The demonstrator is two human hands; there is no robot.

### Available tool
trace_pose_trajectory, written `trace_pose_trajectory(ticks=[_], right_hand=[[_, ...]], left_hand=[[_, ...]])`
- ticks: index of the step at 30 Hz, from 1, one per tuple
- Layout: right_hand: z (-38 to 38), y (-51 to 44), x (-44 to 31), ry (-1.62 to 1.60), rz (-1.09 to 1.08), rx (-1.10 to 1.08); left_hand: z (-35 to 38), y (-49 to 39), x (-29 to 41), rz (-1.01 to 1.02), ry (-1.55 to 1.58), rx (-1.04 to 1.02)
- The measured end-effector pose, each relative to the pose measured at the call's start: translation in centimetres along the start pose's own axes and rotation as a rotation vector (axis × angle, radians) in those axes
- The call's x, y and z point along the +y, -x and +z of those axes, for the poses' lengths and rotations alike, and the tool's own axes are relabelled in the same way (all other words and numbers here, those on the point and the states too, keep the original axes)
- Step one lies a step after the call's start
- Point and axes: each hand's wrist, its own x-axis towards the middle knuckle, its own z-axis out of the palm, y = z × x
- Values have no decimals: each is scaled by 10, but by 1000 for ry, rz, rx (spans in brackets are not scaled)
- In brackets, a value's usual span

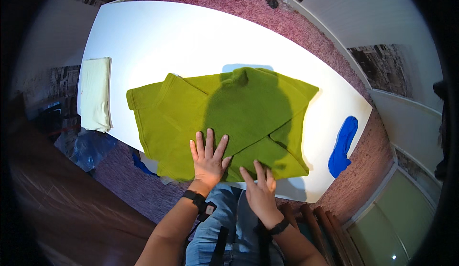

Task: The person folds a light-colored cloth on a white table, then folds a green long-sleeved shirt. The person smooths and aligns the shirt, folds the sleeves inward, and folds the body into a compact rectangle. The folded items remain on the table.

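Observation:
A lime-green garment (247,111), apparently a T-shirt, lies partly folded over the near side of a white table (154,40). Its lower left corner hangs past the near edge. Folds cross its right half, and a small raised wrinkle stands near its far edge. My left hand (208,158) rests flat on the lower middle of the cloth, fingers spread. To its right, my right hand (260,190) is at the garment's near edge, with fingers apart and slightly bent. Nothing shows in its grasp; whether its fingertips press on the cloth I cannot tell.
A folded cream cloth (95,93) lies at the table's left end. Near the right edge is a bundled blue cloth (343,147). Clear plastic film (91,151) sits below the left edge. Wooden slats (315,223) stand close by on the right, over pink carpet (362,172).

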Motion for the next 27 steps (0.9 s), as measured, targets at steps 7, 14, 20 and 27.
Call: trace_pose_trajectory(ticks=[7, 14, 20, 27], right_hand=[[-23, -32, 73, -87, 45, 140], [-75, -18, 123, -93, 169, 336], [-39, 24, 135, -433, 332, 344], [8, 56, 129, -750, 644, 168]], left_hand=[[15, -13, 72, -234, 169, 37], [6, 0, 176, -304, 507, -182], [-9, 15, 140, -63, 821, -220], [-22, 0, 42, -347, 152, 508]])
